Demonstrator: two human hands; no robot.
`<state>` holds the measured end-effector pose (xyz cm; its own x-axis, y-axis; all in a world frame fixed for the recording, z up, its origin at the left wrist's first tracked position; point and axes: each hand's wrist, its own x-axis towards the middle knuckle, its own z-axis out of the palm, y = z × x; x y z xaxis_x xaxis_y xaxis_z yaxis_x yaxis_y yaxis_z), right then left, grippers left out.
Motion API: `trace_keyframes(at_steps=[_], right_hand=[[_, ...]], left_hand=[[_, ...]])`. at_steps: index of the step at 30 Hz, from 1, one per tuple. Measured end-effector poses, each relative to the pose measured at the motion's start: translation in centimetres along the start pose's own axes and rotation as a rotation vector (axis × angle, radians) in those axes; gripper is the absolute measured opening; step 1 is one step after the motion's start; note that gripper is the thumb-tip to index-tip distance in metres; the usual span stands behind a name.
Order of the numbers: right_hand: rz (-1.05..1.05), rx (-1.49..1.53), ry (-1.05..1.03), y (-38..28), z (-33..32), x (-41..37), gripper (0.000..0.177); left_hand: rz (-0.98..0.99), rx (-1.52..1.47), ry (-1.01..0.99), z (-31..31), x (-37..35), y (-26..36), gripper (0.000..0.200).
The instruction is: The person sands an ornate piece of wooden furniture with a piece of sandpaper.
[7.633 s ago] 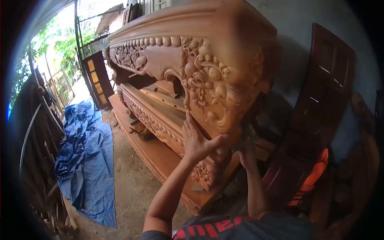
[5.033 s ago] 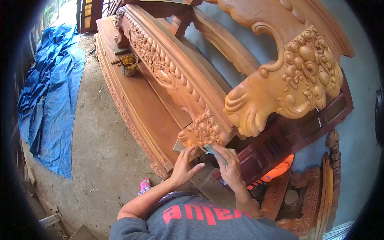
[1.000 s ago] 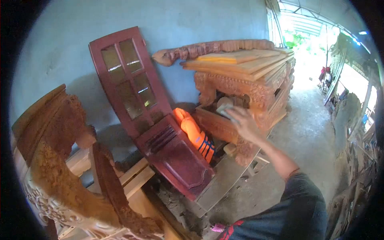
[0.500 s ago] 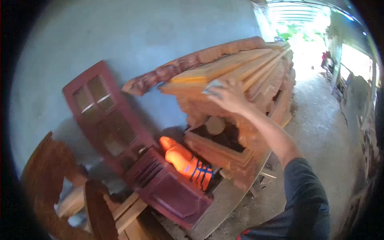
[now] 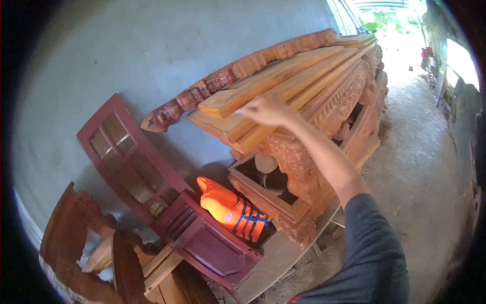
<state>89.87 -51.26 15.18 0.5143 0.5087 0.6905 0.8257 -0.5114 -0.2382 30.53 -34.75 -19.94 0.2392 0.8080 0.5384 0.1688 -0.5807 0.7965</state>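
My right hand (image 5: 267, 110) is over the top of the carved wooden furniture piece (image 5: 304, 167), close to its near end. Its fingers are closed on a small pale grey piece (image 5: 244, 112) that looks like folded sandpaper; most of it is hidden by the hand. Under and beside the hand run stepped, light-brown planks (image 5: 283, 78) forming the top. A carved reddish-brown rail (image 5: 243, 69) lies along their wall side. My left hand does not appear.
A dark red panelled door (image 5: 212, 251) leans on the blue-grey wall (image 5: 152, 45). Beside it is an orange life jacket (image 5: 223, 205). Carved brown wooden parts (image 5: 71, 238) stand at lower left. A concrete passage (image 5: 415, 152) runs along the right towards a bright opening.
My right hand has moved slightly left in view, and less of the grey piece shows now. The camera view has shifted, bringing the furniture's carved side into clearer sight.
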Motion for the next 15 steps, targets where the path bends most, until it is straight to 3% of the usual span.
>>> trace_keyframes(at_steps=[2,5,9,11,13,14,15], right_hand=[[-0.214,0.061,-0.07,-4.2,1.2,-0.3,0.055],[-0.283,0.097,-0.152,-5.8,0.0,-0.3,0.042],[-0.088,0.27,-0.352,2.4,-2.3,2.2,0.04],[-0.139,0.368,-0.324,10.9,-1.2,4.8,0.052],[-0.044,0.305,-0.302,15.0,-2.9,5.3,0.053],[-0.049,0.32,-0.248,16.2,-2.3,6.1,0.054],[0.008,0.241,-0.282,13.3,-3.8,5.1,0.055]], left_hand=[[-0.047,0.015,0.03,1.5,-2.7,0.6,0.065],[-0.209,0.014,0.032,3.9,-7.5,0.7,0.064],[-0.456,-0.033,0.081,7.1,-15.0,-0.3,0.064],[-0.595,-0.067,0.106,8.8,-19.5,-1.0,0.063],[-0.73,-0.108,0.125,10.3,-24.3,-1.8,0.063],[-0.795,-0.131,0.134,11.1,-26.5,-2.0,0.063],[-0.856,-0.156,0.137,12.0,-28.8,-2.5,0.062]])
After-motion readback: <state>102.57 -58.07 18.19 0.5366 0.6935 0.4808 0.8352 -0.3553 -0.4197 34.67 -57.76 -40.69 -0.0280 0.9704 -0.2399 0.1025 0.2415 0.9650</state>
